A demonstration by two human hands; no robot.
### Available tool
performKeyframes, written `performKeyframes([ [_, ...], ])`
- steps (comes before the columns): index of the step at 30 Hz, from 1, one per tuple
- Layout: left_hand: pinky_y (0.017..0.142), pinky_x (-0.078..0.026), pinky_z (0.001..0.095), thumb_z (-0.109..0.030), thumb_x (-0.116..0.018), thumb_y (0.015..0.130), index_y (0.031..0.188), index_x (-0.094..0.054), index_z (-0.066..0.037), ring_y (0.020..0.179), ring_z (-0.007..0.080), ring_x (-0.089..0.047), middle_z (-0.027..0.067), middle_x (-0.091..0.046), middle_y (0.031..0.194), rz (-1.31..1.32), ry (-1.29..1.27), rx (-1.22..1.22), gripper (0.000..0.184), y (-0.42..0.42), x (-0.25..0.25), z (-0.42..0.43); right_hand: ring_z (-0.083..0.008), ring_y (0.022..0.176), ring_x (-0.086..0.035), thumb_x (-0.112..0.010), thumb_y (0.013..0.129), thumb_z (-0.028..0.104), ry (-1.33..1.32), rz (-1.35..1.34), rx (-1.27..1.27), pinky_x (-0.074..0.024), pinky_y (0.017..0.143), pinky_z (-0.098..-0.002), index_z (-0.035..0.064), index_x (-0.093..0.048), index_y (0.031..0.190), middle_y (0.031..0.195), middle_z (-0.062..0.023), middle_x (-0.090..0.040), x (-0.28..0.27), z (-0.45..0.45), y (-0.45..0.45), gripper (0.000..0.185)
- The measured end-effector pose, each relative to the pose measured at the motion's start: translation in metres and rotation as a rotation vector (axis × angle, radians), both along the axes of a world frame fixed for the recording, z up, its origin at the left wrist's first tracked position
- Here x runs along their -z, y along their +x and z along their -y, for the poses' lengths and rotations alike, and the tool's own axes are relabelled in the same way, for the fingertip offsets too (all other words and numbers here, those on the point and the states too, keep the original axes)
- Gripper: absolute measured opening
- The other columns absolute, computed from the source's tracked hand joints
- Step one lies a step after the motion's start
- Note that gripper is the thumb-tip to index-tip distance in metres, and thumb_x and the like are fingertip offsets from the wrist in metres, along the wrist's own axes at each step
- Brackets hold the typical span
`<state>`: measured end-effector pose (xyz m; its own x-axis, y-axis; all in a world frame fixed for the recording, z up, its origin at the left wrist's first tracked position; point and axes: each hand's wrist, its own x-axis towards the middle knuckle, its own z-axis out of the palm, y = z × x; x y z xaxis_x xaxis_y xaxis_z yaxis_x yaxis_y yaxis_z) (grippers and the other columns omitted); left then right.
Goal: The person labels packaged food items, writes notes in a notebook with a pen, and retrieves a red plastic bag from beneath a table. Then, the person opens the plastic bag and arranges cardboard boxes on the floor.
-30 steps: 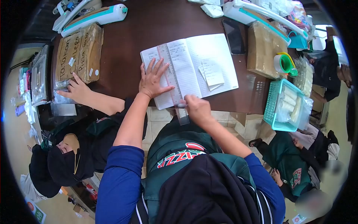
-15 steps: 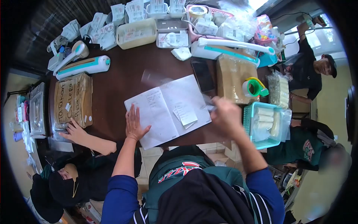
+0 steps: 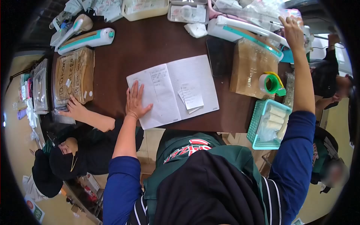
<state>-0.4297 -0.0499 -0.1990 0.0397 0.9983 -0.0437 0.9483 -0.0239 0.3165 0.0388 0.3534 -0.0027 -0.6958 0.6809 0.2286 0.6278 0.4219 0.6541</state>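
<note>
An open notebook (image 3: 159, 108) with handwriting on its left page lies on the brown table. My left hand (image 3: 137, 100) rests on that page's left edge, fingers spread. Small paper slips (image 3: 192, 98) sit on the right page. Far off at the back right, my right hand (image 3: 293, 33) is raised over the clutter beside a white and teal sealer (image 3: 247, 35). Its fingers are bent around a thin pen (image 3: 276, 24), partly hidden by the fingers. A dark phone (image 3: 215, 56) lies just beyond the notebook's right page.
A cardboard box (image 3: 249, 69) carries a green tape dispenser (image 3: 270, 84). In front is a teal basket (image 3: 255, 125) of wrapped white rolls. At left are a handwritten carton (image 3: 75, 77), touched by another person's hand (image 3: 77, 108), and a second sealer (image 3: 86, 40). Trays (image 3: 146, 10) line the back.
My right hand has gone from the notebook's right edge to the back right. A blurred translucent piece above the notebook is no longer visible. My left hand stays on the page; the view has shifted.
</note>
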Motion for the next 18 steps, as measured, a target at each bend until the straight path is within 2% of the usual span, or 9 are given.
performKeyframes([
  [2, 0.105, -0.012, 0.0476, -0.040, -0.065, 0.060, 0.136, -0.020, -0.014, 0.132, 0.0277, -0.014, 0.0137, -0.012, 0.143, -0.005, -0.012, 0.002, 0.092, 0.000, 0.000, 0.000, -0.0252, 0.087, -0.058, -0.045, 0.077, 0.002, -0.068, -0.026, 0.036, -0.0501, 0.067, -0.0352, 0.0154, -0.055, 0.109, 0.097, -0.0063, -0.056, 0.018, -0.007, 0.000, 0.036],
  [4, 0.105, -0.012, 0.0475, -0.040, -0.065, 0.060, 0.136, -0.020, -0.014, 0.132, 0.0276, -0.014, 0.0135, -0.012, 0.143, -0.007, -0.009, 0.001, 0.092, 0.000, 0.001, -0.002, -0.0265, 0.076, -0.059, -0.057, 0.075, 0.011, 0.039, -0.150, -0.006, -0.0491, 0.065, -0.0377, 0.0158, -0.051, 0.115, 0.095, -0.0074, -0.058, 0.022, -0.001, -0.015, 0.041],
  [5, 0.104, -0.012, 0.0475, -0.041, -0.065, 0.061, 0.136, -0.020, -0.014, 0.132, 0.0274, -0.014, 0.0131, -0.012, 0.143, -0.014, -0.003, 0.005, 0.092, -0.001, 0.002, -0.002, -0.0265, 0.076, -0.059, -0.057, 0.075, 0.011, 0.030, -0.152, -0.009, -0.0491, 0.065, -0.0377, 0.0158, -0.051, 0.115, 0.095, -0.0074, -0.058, 0.027, 0.012, -0.027, 0.041],
  [7, 0.104, -0.012, 0.0474, -0.041, -0.065, 0.061, 0.136, -0.020, -0.015, 0.132, 0.0272, -0.014, 0.0128, -0.012, 0.144, -0.020, -0.004, 0.008, 0.091, 0.000, 0.001, -0.001, -0.0289, 0.082, -0.059, -0.054, 0.078, 0.013, -0.239, -0.594, 0.163, -0.0487, 0.069, -0.0364, 0.0121, -0.057, 0.106, 0.095, -0.0096, -0.060, 0.014, 0.080, -0.081, 0.028],
  [10, 0.105, -0.012, 0.0473, -0.041, -0.064, 0.061, 0.136, -0.020, -0.015, 0.132, 0.0270, -0.014, 0.0122, -0.011, 0.144, -0.027, -0.008, 0.011, 0.091, -0.001, 0.001, -0.001, -0.0300, 0.077, -0.058, -0.062, 0.074, 0.019, -0.746, -0.964, -0.038, -0.0478, 0.069, -0.0361, 0.0079, -0.062, 0.094, 0.087, -0.0128, -0.061, 0.050, 0.185, -0.128, 0.022],
  [12, 0.105, -0.012, 0.0473, -0.043, -0.063, 0.063, 0.137, -0.020, -0.016, 0.132, 0.0271, -0.014, 0.0119, -0.011, 0.144, -0.022, 0.015, 0.019, 0.090, -0.001, 0.002, 0.000, -0.0285, 0.074, -0.059, -0.066, 0.071, 0.036, -0.995, -0.838, 0.114, -0.0490, 0.066, -0.0375, 0.0091, -0.057, 0.102, 0.086, -0.0122, -0.056, 0.110, 0.249, -0.139, 0.041],
  [13, 0.105, -0.012, 0.0473, -0.043, -0.063, 0.063, 0.137, -0.020, -0.016, 0.132, 0.0271, -0.014, 0.0119, -0.011, 0.144, -0.021, 0.018, 0.018, 0.090, -0.002, 0.003, 0.000, -0.0302, 0.072, -0.060, -0.065, 0.069, 0.047, -0.964, -0.568, 0.253, -0.0500, 0.063, -0.0390, 0.0121, -0.051, 0.112, 0.088, -0.0132, -0.052, 0.123, 0.281, -0.152, 0.057],
  [15, 0.105, -0.012, 0.0476, -0.044, -0.062, 0.064, 0.137, -0.020, -0.016, 0.132, 0.0275, -0.014, 0.0115, -0.011, 0.144, -0.032, 0.059, 0.034, 0.089, -0.002, 0.005, 0.000, -0.0306, 0.069, -0.060, -0.064, 0.067, 0.052, -1.004, -0.548, 0.378, -0.0505, 0.059, -0.0376, 0.0092, -0.035, 0.126, 0.092, -0.0169, -0.048, 0.144, 0.321, -0.168, 0.078],
  [18, 0.104, -0.012, 0.0486, -0.045, -0.061, 0.065, 0.136, -0.021, -0.017, 0.132, 0.0280, -0.014, 0.0117, -0.011, 0.144, -0.035, 0.066, 0.038, 0.086, -0.003, 0.009, 0.002, -0.0303, 0.074, -0.060, -0.067, 0.065, 0.051, -0.949, -0.596, 0.477, -0.0505, 0.059, -0.0364, 0.0047, -0.030, 0.128, 0.094, -0.0169, -0.047, 0.162, 0.350, -0.186, 0.086],
])
